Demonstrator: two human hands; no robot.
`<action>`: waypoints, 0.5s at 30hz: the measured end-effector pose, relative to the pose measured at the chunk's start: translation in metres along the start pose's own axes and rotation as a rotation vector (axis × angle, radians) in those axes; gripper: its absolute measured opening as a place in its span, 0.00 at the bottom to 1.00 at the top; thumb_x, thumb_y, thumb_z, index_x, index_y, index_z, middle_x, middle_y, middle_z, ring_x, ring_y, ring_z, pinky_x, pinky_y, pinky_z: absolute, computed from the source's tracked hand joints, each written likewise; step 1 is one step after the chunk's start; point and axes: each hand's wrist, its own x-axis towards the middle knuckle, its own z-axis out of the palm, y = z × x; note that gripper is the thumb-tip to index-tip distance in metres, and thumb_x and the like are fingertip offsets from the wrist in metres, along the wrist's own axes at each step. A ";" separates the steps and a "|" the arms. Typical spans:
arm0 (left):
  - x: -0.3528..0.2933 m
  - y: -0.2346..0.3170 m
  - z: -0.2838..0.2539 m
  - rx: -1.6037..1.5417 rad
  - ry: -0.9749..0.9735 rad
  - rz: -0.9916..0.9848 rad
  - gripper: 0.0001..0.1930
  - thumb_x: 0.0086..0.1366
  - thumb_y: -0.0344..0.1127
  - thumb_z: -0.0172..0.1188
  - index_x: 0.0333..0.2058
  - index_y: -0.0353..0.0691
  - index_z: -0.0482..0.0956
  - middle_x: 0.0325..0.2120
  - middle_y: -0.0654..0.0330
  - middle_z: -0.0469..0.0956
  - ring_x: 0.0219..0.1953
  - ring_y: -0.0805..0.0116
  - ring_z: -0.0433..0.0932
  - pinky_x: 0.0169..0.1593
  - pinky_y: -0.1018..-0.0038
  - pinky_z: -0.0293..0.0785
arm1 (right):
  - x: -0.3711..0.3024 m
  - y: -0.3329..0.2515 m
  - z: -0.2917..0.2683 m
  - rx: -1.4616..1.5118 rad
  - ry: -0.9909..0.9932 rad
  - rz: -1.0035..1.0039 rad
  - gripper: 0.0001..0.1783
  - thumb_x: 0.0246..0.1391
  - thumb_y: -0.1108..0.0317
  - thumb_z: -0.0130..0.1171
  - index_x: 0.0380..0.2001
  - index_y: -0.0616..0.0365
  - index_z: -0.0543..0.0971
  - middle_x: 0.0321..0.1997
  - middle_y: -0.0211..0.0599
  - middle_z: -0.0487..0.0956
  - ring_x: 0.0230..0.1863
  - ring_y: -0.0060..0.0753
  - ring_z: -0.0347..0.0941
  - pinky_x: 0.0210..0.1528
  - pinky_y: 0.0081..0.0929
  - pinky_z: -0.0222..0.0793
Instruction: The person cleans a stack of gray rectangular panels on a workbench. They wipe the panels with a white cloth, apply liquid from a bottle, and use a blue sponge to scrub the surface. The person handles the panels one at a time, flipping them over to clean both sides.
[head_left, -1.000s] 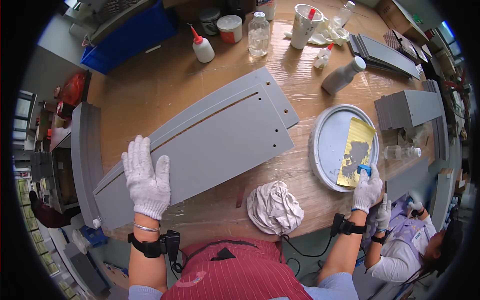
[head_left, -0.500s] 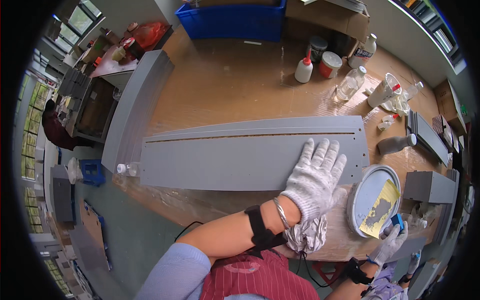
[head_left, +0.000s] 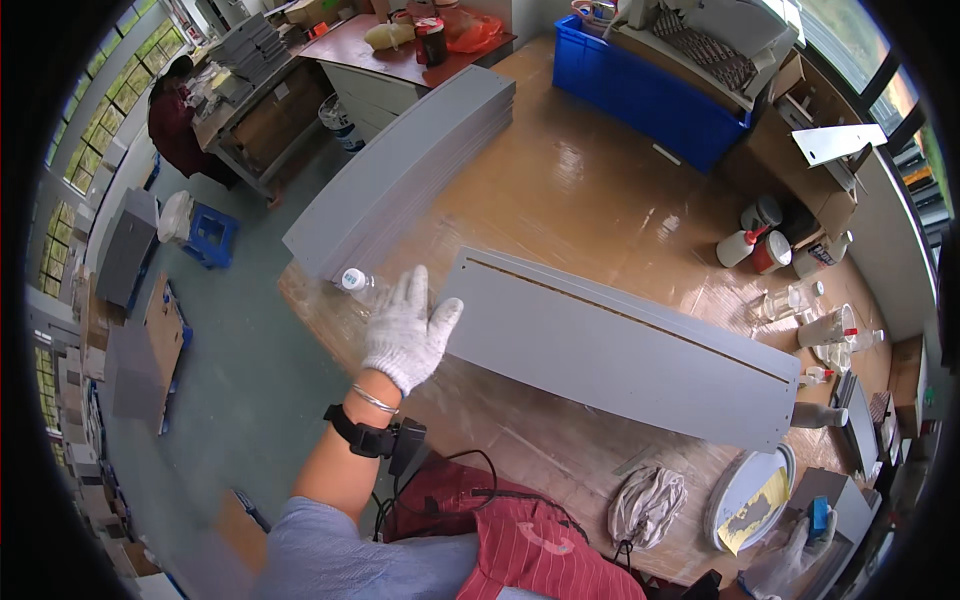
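Observation:
My left hand [head_left: 407, 329], in a white glove, hovers open with spread fingers at the left end of a long grey panel [head_left: 620, 350] lying on the wooden table [head_left: 590, 210]. Just beyond its fingertips a small clear bottle with a white cap [head_left: 358, 284] lies on the table. My right hand [head_left: 790, 562], also gloved, is at the lower right edge and holds a small blue tool [head_left: 819, 515] beside a round grey tray [head_left: 748, 497] holding a yellow sheet. A crumpled grey rag [head_left: 646, 504] lies near the front edge.
A stack of grey panels [head_left: 405, 170] lies along the table's left side. A blue crate [head_left: 650, 95] stands at the back. Bottles and cups [head_left: 790, 270] crowd the right side. Another person [head_left: 180, 125] works at a far desk on the left.
The view has swung to the left. My left hand slid off the panel's right part to beyond its left end, near the small bottle. My right hand stayed by the tray.

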 end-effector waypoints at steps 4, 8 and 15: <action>-0.028 -0.078 0.031 -0.893 -0.201 -0.089 0.39 0.73 0.56 0.56 0.67 0.26 0.63 0.65 0.43 0.69 0.66 0.51 0.69 0.68 0.66 0.64 | 0.026 -0.024 0.029 0.122 -0.073 0.062 0.23 0.70 0.72 0.53 0.66 0.64 0.69 0.63 0.40 0.74 0.55 0.32 0.76 0.54 0.23 0.75; -0.033 -0.071 0.049 -1.353 -0.373 -0.041 0.36 0.73 0.47 0.60 0.68 0.24 0.60 0.67 0.45 0.67 0.69 0.60 0.65 0.70 0.69 0.60 | 0.029 -0.086 0.097 -0.299 -0.170 -0.470 0.21 0.71 0.71 0.50 0.63 0.69 0.69 0.61 0.47 0.74 0.57 0.36 0.76 0.53 0.26 0.77; -0.028 -0.064 0.044 -1.479 -0.588 0.234 0.39 0.69 0.50 0.64 0.69 0.30 0.61 0.67 0.44 0.66 0.70 0.54 0.64 0.71 0.65 0.58 | -0.070 -0.217 0.275 0.292 -0.730 -0.280 0.41 0.62 0.49 0.63 0.68 0.65 0.65 0.50 0.47 0.78 0.34 0.24 0.74 0.30 0.17 0.68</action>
